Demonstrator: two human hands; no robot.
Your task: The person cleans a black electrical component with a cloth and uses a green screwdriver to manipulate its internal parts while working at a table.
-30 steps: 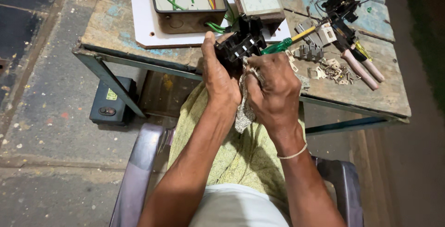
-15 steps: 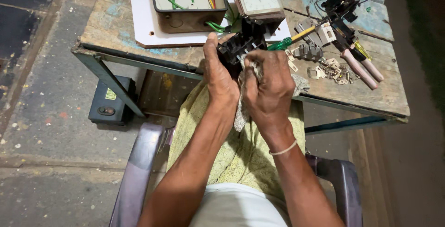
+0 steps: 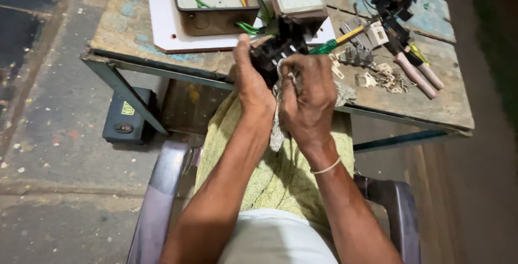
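The left hand clamps the black part just above the table edge while the right hand presses a rag to it; likely rigid, light (brittle ribs), best held by its sides.

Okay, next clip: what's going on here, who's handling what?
A seated person holds a black electrical part in the left hand at the near edge of a worn wooden table. The right hand presses a grey cloth against it. On the table lie an open box of wires on a white board, pink-handled pliers and small metal parts. A dark box sits on the floor below.
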